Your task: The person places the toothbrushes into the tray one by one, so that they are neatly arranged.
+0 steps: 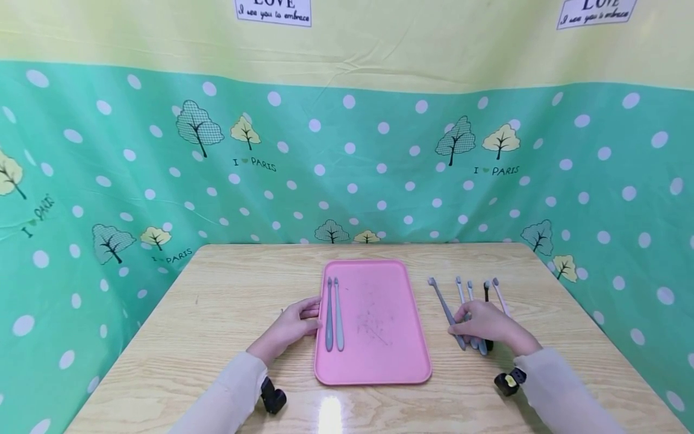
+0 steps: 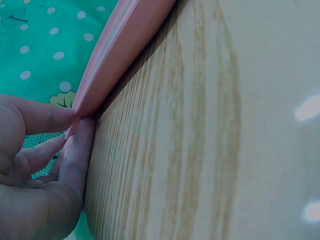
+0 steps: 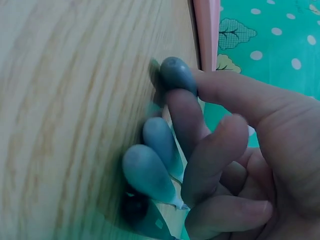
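A pink tray (image 1: 379, 358) lies mid-table, bearing a dark grey toothbrush (image 1: 329, 319) and a paler grey-green toothbrush (image 1: 339, 322) side by side near its left edge. At that left rim, my left hand (image 1: 287, 328) pinches the tray between thumb and fingers. My right hand (image 1: 488, 320), right of the tray, pinches a grey toothbrush (image 1: 441, 298) between thumb and forefinger, near its handle end. That brush slants, its head pointing away. Under and beside the right hand are two bluish toothbrushes (image 3: 150, 167), a black toothbrush (image 1: 487, 290) and a pink toothbrush (image 1: 501, 296), partly covered.
The wooden table (image 1: 244, 271) carries everything. A green, dotted curtain (image 1: 379, 144) hangs behind and along both sides of it. Black wrist cameras sit on both wrists, the left camera (image 1: 273, 396) and the right camera (image 1: 508, 382), close above the tabletop.
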A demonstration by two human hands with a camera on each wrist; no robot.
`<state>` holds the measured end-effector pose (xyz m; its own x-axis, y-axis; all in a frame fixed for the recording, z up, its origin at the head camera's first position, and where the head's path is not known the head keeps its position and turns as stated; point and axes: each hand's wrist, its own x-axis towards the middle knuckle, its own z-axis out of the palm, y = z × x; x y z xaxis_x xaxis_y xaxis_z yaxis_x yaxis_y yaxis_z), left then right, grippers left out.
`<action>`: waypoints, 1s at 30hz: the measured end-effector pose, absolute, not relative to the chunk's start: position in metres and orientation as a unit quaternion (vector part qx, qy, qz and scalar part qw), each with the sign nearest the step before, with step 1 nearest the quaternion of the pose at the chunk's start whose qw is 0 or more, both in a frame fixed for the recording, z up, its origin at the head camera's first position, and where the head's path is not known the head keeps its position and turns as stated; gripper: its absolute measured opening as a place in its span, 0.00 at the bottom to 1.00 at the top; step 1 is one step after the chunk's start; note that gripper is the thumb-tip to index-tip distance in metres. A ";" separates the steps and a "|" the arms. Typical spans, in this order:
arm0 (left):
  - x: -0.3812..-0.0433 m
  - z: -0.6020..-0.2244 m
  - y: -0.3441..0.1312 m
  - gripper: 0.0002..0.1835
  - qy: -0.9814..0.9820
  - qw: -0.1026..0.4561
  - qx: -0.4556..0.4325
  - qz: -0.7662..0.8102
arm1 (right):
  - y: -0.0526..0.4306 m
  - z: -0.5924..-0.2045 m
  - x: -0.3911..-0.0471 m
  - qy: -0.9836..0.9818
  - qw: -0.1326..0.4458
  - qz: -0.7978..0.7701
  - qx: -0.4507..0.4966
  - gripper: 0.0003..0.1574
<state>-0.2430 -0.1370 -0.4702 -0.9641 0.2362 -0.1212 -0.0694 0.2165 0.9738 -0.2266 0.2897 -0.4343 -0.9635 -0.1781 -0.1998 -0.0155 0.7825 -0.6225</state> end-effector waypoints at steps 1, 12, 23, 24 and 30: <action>-0.243 -0.470 -0.137 0.34 0.770 0.123 0.054 0.624 | 0.289 -0.434 -0.226 0.934 0.127 -0.330 -0.054 0.14; -0.244 -0.472 -0.137 0.34 0.767 0.121 0.053 0.627 | 0.288 -0.435 -0.227 0.928 0.146 -0.342 -0.032 0.11; -0.242 -0.469 -0.137 0.35 0.764 0.126 0.053 0.631 | 0.288 -0.435 -0.227 0.912 0.151 -0.377 -0.050 0.13; -0.242 -0.469 -0.137 0.34 0.764 0.125 0.053 0.630 | 0.289 -0.434 -0.227 0.909 0.152 -0.385 -0.053 0.14; -0.243 -0.470 -0.137 0.34 0.764 0.123 0.054 0.631 | 0.289 -0.432 -0.231 0.880 0.171 -0.435 -0.084 0.19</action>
<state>-0.2431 -0.1368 -0.4698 -0.9640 0.2376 -0.1198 -0.0728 0.1973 0.9776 -0.2308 0.2894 -0.4318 -0.9275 -0.2969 -0.2272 0.0000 0.6077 -0.7942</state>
